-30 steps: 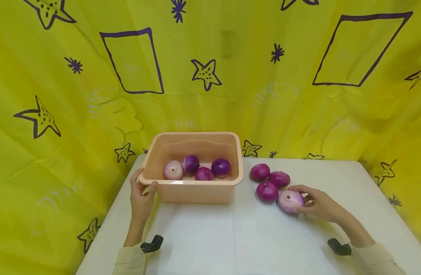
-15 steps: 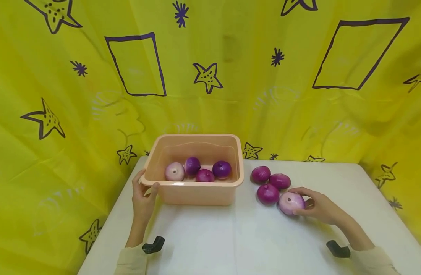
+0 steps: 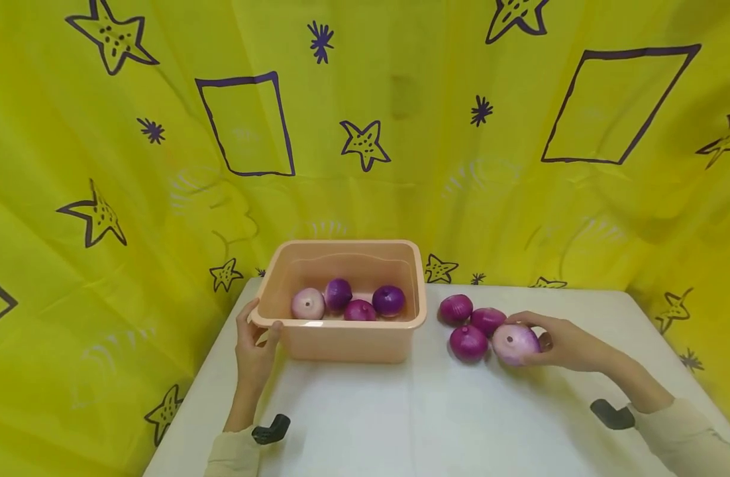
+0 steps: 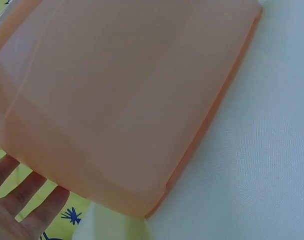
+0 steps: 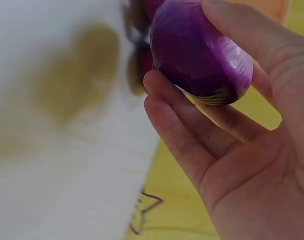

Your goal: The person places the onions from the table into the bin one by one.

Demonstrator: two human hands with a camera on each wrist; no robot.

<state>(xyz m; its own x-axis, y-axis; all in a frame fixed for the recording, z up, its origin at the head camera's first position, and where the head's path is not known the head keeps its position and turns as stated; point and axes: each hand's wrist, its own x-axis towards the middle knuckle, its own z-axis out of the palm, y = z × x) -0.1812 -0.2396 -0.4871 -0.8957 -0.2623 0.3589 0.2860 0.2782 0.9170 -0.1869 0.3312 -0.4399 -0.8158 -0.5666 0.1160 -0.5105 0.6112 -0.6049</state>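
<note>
Item: pale onion (image 3: 514, 343) gripped by right hand (image 3: 564, 344), just off the desk (image 3: 401, 424).
Pick-up step judged under way; a lift over the tub (image 3: 353, 341) rim is called for next. Fingers are curled around the onion beside three purple onions (image 3: 469, 324); tub corner is clasped by left hand (image 3: 253, 344), arm extended.

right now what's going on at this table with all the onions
A person sits at a white table. Their right hand grips a pale purple onion that sits beside three darker onions on the table. Their left hand holds the near left corner of a peach plastic tub, thumb over the rim. Four onions lie inside the tub, one pale and three dark. The right wrist view shows the fingers curled round the gripped onion.
</note>
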